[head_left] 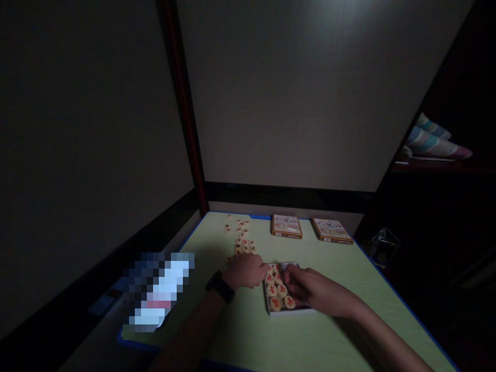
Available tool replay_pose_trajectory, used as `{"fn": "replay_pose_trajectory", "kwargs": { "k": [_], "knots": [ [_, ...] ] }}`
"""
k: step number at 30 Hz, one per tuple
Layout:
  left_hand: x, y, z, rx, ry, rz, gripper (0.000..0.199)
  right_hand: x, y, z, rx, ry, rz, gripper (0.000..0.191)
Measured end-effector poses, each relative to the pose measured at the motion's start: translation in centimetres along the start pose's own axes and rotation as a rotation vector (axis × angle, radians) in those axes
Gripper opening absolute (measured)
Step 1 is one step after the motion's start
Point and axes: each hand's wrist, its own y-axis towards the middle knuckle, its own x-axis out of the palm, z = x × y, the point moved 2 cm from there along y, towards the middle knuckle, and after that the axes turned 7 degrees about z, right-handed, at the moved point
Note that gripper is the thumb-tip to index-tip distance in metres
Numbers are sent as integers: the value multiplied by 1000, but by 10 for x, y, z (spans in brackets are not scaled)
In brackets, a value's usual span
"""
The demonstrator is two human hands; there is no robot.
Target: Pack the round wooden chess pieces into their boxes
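A shallow white box [270, 306] on the table holds rows of round wooden Chinese chess pieces [272, 290] marked with red characters. My left hand [246, 269], with a dark watch on its wrist, is closed, and its fingertips reach the box's upper left edge. What those fingers hold, if anything, is hidden. Over the right side of the box, my right hand [312, 289] is curled closed; its fingertips are inside the box and their contents cannot be made out. Beyond my left hand lie several loose Chinese chess pieces [245, 242], partly covered by it.
Two printed game boxes, the left one [287, 226] and the right one [332, 230], lie at the table's back. A blurred-out bright device [163, 292] is at the left edge of the green table [271, 346]. Walls [287, 103] stand behind and left.
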Motion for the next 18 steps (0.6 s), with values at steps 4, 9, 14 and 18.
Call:
{"fn": "replay_pose_trajectory", "kwargs": {
  "k": [4,9,14,18],
  "knots": [
    [0,-1,-1,0,-26,5,46,2,0,-2,-12,103,-13,13],
    [1,-1,-2,30,-33,-6,48,3,-1,0,-29,195,-2,16],
    [1,0,-2,20,-50,-28,50,2,-1,-2,-34,289,-33,15],
    [-9,7,-11,-39,67,170,42,-1,1,0,-26,285,23,11]
  ]
}}
